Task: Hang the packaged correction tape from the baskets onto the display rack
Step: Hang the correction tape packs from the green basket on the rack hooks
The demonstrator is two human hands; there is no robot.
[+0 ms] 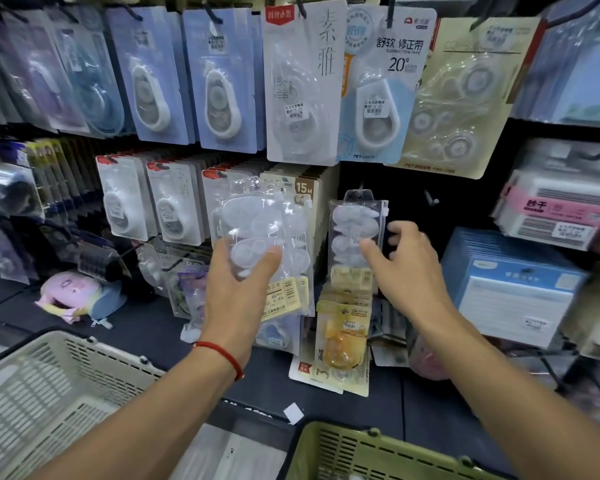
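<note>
While both arms reach up from the bottom of the shot, the rack [361, 174] fills basically the whole bg, packed w/ hanging packs top to bottom. Grey basket [49, 386] sits bottom left, green basket [378, 452] bottom centre-right, both below the forearms.

Left hand [238, 282] grips a clear stack [257, 233] of correction tape packs, thumb across the front, fingers curled round the back, stack standing up above the knuckles and covering some hung cards behind it. Red string on that wrist.

Right hand [406, 268] is at a narrow clear pack [355, 233] hanging on a hook just right of the stack. Thumb tip touches the pack's front lower-right, other fingers are curled just off its right edge, not wrapped round it, so loosely spread rather than clamped.

Room-wise: dark bare gap on the rack right of the narrow pack, w/ a spare hook [432, 199] sticking out. Left of it the stack is close, only a thin gap between. Yellow pack [343, 337] hangs right under it.
</note>
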